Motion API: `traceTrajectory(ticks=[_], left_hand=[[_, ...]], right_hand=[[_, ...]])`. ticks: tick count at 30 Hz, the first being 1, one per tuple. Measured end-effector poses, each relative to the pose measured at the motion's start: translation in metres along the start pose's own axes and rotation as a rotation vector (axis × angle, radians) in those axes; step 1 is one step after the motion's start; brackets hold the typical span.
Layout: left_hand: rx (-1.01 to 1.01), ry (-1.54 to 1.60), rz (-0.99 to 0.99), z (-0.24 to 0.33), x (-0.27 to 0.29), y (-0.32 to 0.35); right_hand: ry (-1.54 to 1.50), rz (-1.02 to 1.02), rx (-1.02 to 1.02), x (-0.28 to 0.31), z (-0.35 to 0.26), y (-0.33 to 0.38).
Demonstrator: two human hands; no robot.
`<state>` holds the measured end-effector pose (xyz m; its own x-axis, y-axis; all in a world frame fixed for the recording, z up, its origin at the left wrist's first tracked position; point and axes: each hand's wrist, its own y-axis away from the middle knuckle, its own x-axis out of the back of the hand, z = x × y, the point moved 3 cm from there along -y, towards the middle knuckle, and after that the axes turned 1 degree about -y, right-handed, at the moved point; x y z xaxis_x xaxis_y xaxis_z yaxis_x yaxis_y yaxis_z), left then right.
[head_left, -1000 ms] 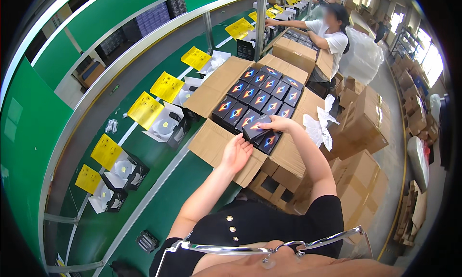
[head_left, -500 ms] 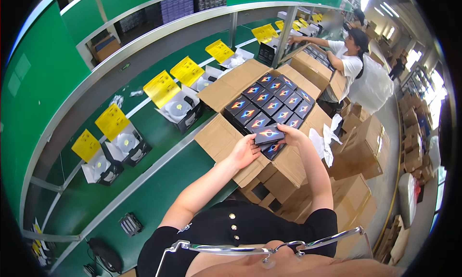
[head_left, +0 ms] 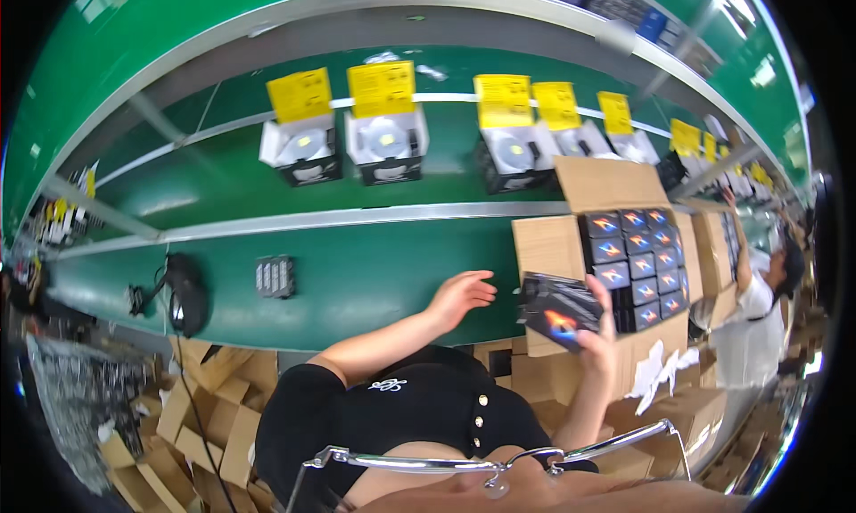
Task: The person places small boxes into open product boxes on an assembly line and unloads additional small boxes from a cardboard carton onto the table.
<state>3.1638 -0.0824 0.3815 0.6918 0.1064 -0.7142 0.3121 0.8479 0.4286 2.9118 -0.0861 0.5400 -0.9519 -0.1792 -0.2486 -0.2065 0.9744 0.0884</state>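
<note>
My right hand (head_left: 599,339) grips a small black box (head_left: 560,308) with a bright flame-like picture, tilted in front of the near left flaps of an open carton. My left hand (head_left: 464,297) is empty over the green bench, fingers loosely apart, a short way left of the box. Rows of similar black boxes (head_left: 641,265) fill much of the carton (head_left: 615,183), with a dark gap at their near left. Some of the held box is hidden by my right fingers.
On the bench (head_left: 383,254) lie a small dark stack (head_left: 275,277) and a black device with a cable (head_left: 185,294). Beyond the metal rail stand several open boxes with yellow lids (head_left: 382,89). Cartons (head_left: 223,415) crowd the floor; another person (head_left: 758,285) works at the right.
My view has turned left along the bench. The black box has come out of the carton in my right hand, and my left hand has let go of it.
</note>
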Motion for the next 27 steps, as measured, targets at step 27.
traceTrajectory(ticks=[27], left_hand=[[-0.274,0.460,0.875,0.044,0.414,0.243]], right_hand=[[0.945,-0.377,0.049,-0.472,0.420,-0.047]])
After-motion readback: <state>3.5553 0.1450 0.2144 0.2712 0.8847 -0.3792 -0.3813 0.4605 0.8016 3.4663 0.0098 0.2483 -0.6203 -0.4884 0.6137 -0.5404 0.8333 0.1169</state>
